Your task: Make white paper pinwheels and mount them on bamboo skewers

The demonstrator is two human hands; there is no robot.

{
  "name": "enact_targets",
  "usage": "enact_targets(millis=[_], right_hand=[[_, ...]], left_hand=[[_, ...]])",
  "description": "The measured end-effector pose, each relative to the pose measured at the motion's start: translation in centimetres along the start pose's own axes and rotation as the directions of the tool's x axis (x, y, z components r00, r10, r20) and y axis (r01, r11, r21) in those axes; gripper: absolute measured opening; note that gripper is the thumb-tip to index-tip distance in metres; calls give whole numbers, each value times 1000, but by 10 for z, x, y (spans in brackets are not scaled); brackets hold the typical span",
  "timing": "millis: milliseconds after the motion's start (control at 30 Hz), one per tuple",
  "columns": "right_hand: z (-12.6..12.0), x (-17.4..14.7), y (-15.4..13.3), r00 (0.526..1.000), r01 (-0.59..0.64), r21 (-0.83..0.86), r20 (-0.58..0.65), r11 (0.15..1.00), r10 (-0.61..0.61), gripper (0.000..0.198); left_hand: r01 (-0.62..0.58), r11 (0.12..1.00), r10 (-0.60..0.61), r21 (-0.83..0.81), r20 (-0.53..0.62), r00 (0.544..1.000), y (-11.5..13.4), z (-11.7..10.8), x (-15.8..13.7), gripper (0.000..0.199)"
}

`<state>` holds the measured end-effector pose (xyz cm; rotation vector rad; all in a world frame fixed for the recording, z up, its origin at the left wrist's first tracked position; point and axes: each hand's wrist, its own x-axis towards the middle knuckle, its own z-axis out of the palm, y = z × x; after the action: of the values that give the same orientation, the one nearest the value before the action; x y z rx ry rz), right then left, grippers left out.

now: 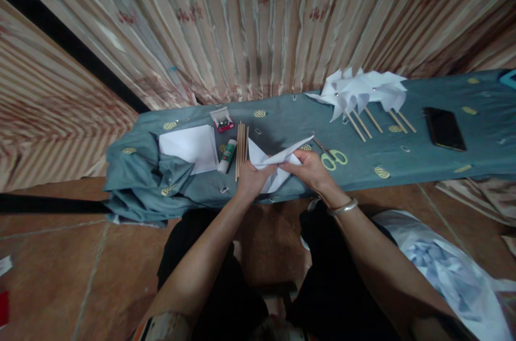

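Note:
Both my hands pinch a white paper pinwheel [278,158] with folded, pointed corners, held just above the cloth-covered table. My left hand [253,180] grips its left side, with the thumb on top near the middle. On its right side my right hand [309,169] closes over the paper, thumb also toward the middle. Thin wooden sticks [241,147] lie just left of the paper, and a glue stick [228,156] is beside them. To the right of my right hand rest scissors [334,159] with light green handles.
A stack of white paper [191,149] and an open small box of metal pins [222,120] lie at left. Several finished pinwheels on sticks [365,93] and a dark phone [444,129] lie at right. A plastic bag [451,276] stands on the floor. Curtains [258,24] hang behind.

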<state>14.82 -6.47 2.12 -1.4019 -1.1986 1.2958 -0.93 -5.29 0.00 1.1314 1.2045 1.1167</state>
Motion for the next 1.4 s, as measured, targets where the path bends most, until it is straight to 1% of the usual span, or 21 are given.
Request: enact_targets(millis=[100, 233, 367, 567, 700, 800, 967, 1167, 1300, 1400], right_hand=[[0, -1, 0, 1000, -2, -2, -3, 1000, 2, 31], [1, -2, 0, 999, -35, 37, 16, 999, 34, 30], [3, -2, 3, 1000, -19, 53, 16, 998, 18, 29], [3, 1, 8, 1000, 30, -35, -6, 999, -30, 31], [2, 3, 8, 999, 42, -74, -26, 996, -44, 32], [2, 3, 8, 998, 55, -104, -26, 993, -58, 31], [2, 3, 10, 997, 79, -142, 0, 987, -80, 31], [5, 0, 16, 992, 115, -147, 62, 982, -107, 30], [7, -2, 14, 991, 131, -145, 30, 981, -128, 30], [4, -2, 8, 987, 145, -132, -45, 981, -152, 33]], left_hand=[[-5, 1000, 5, 3, -5, 1000, -2, 0, 1, 28], [-31, 1000, 31, 2, 2, 1000, -4, -2, 0, 25], [-33, 999, 33, 13, 11, 999, -5, -3, 0, 23], [-28, 1000, 28, -8, 16, 999, -3, -2, 1, 19], [-8, 1000, 7, 29, 24, 1000, 0, -2, 1, 19], [-14, 999, 13, 30, 36, 999, -2, -3, 2, 20], [-12, 1000, 12, -5, 46, 999, -9, -4, 3, 24], [4, 1000, -3, -17, 37, 999, -9, -5, 1, 21], [27, 997, -24, -71, 39, 999, -5, -6, 0, 26], [54, 988, -37, -142, 118, 992, 2, -6, 0, 38]])
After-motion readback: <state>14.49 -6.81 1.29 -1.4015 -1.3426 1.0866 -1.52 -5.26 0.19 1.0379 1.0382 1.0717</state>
